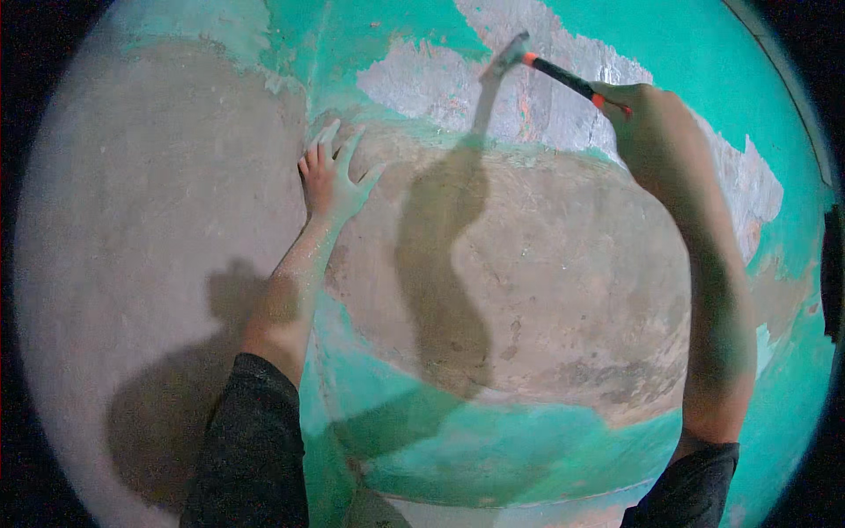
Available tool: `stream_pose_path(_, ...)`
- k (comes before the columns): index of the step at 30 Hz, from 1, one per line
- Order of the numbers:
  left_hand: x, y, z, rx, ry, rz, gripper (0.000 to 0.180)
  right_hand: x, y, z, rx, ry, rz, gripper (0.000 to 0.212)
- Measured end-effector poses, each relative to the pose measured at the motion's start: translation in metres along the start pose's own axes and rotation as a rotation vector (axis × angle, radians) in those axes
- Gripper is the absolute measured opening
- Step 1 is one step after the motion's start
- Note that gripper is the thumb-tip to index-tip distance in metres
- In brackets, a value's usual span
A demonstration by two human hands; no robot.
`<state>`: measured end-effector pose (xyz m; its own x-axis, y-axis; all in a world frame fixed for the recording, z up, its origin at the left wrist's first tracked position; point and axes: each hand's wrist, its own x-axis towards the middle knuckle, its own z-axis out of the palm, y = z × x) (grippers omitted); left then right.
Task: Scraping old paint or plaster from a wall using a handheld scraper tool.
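Up at the right, my right hand (638, 119) is wrapped round the handle of a hammer (563, 77) with a black grip and orange bands. Its grey metal head, slightly blurred, is over a whitish bare patch (422, 79) of the wall; I cannot tell whether it touches. Further left, my left hand (336, 180) lies against the wall with fingers spread, holding nothing. Pale dust covers its fingers and part of the forearm. Around it, brown-grey plaster (581, 273) meets remnants of green paint.
Green paint (493, 449) with ragged edges runs below the bare plaster. A vertical corner line (321, 387) passes near my left forearm. Shadows of my arm and the hammer (444, 264) fall across the wall. A dark upright shape (831, 273) stands at the right rim.
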<state>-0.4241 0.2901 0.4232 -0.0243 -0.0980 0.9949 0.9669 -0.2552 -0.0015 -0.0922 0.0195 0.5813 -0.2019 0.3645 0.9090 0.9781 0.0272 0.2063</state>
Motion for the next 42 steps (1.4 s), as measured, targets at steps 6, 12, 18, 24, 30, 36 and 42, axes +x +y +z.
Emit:
stream_pose_path(6, -0.003, 0.004, 0.0, -0.053, -0.037, -0.035, 0.078, 0.004, 0.005, 0.004, -0.026, 0.046, -0.023, 0.025)
stream_pose_path(12, -0.003, 0.001, 0.0, -0.009, -0.012, -0.034, 0.076, 0.01, 0.006, 0.004, -0.032, -0.027, -0.013, 0.025)
stream_pose_path(18, -0.001, 0.002, -0.005, -0.034, -0.052, -0.043, 0.076, 0.013, -0.006, 0.014, -0.111, 0.076, 0.006, 0.024)
stream_pose_path(24, -0.002, -0.002, -0.003, -0.064, -0.035, -0.041, 0.073, 0.017, -0.008, 0.02, 0.012, 0.057, -0.023, 0.029)
stream_pose_path(30, -0.001, 0.007, -0.002, -0.074, -0.036, -0.032, 0.075, 0.013, -0.012, 0.0, -0.015, -0.058, 0.056, 0.028)
stream_pose_path(36, -0.007, 0.004, -0.002, -0.078, -0.053, -0.054, 0.076, 0.024, -0.006, 0.008, -0.032, -0.025, -0.028, 0.027)
stream_pose_path(42, -0.003, 0.002, -0.002, -0.097, -0.051, -0.049, 0.076, 0.028, -0.011, 0.013, 0.005, 0.036, 0.013, 0.028)
